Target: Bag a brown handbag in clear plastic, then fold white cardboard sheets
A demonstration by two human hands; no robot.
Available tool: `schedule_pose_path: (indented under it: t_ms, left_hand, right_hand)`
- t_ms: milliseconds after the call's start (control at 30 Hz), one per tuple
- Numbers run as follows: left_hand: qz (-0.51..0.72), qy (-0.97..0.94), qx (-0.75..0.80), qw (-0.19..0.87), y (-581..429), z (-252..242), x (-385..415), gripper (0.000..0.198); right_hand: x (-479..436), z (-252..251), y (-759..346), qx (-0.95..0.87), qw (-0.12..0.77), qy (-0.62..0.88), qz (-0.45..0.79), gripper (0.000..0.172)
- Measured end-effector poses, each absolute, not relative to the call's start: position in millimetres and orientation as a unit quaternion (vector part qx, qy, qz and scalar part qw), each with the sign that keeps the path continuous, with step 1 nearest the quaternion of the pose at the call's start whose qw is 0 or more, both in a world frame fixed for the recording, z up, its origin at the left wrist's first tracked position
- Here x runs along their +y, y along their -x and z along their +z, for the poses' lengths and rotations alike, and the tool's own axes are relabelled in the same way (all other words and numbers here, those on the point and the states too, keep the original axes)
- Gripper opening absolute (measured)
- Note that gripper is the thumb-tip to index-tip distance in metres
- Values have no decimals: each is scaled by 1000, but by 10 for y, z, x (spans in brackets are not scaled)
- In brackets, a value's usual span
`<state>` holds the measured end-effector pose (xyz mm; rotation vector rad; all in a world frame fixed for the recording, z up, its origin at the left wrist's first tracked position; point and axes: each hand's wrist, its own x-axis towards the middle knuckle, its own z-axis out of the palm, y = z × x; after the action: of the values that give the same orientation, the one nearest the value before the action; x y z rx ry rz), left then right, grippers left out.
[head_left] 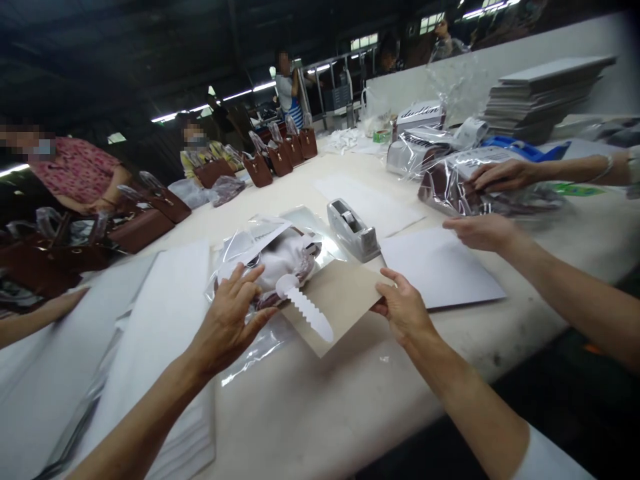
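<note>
My right hand (403,303) pinches the right corner of a grey-beige cardboard sheet (345,293), which is tilted above the table. On the sheet lies a white strip with wavy edges and a round head (310,313). My left hand (233,323) has its fingers apart beside the sheet's left corner; whether the thumb touches the sheet I cannot tell. Just beyond that hand sits a bundle in clear plastic (285,257), with white wrapping and some dark brown showing. A grey tape dispenser (353,230) stands behind the cardboard.
White sheets (175,320) are stacked at left, beside a person's hand (70,303). Brown handbags (145,217) line the far left side. At right, another person's hands (507,177) handle a plastic-wrapped brown bag (447,190). White paper (440,263) lies nearby; a board stack (540,100) stands behind.
</note>
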<state>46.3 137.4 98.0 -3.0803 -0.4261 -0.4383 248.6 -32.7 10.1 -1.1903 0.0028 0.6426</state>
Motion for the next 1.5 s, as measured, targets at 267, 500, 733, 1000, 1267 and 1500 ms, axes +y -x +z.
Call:
schedule_pose_path:
  t_ms: [267,500,733,1000,1267,1500]
  left_hand:
    - [-93,984,-151,4,-543,1064,1302,31]
    - [-119,982,-143,16,-534,1013,1340,31]
    - [-116,982,-146,16,-511,1029,1386,28]
    - [-137,977,-164,-9,-490,1083,1540,28]
    - [-187,961,-197,-49,-611,1360,1780,37]
    - [-291,921,-257,-21,-477,2191,1724,39]
  right_hand:
    - [-15,36,-2169,-3,776,534,335,52]
    - [-27,-146,-1838,55,775,527,344,61]
    - [2,149,-1642,-101,704,593,377,47]
    - [23,-109,-1940,-206,547,687,431,47]
    - [738,296,-2055,-290,594,677,323,47]
    - [928,1581,-2195,-465,506,701,192,39]
